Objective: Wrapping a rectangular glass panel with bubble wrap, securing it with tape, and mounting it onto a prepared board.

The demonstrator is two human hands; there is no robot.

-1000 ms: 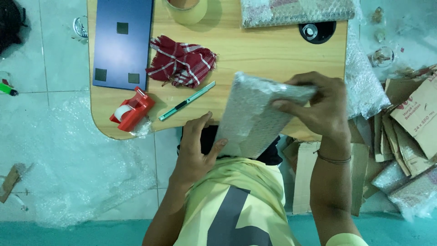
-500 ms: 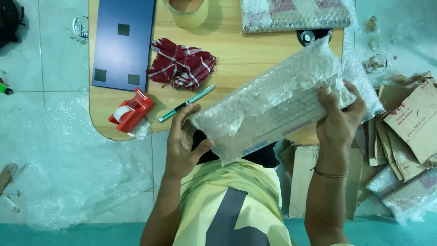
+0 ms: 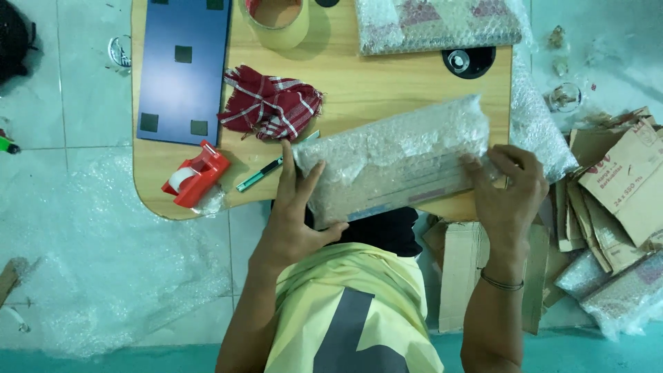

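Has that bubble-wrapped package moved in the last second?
Yes. The bubble-wrapped package was tilted up over the table's near edge; now it lies flatter and longways, reaching farther right, held at its ends by the left hand and right hand.

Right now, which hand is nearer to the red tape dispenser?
Left. The left hand grips the bubble-wrapped parcel at its end, just beside the red tape dispenser. The right hand holds the parcel's far end.
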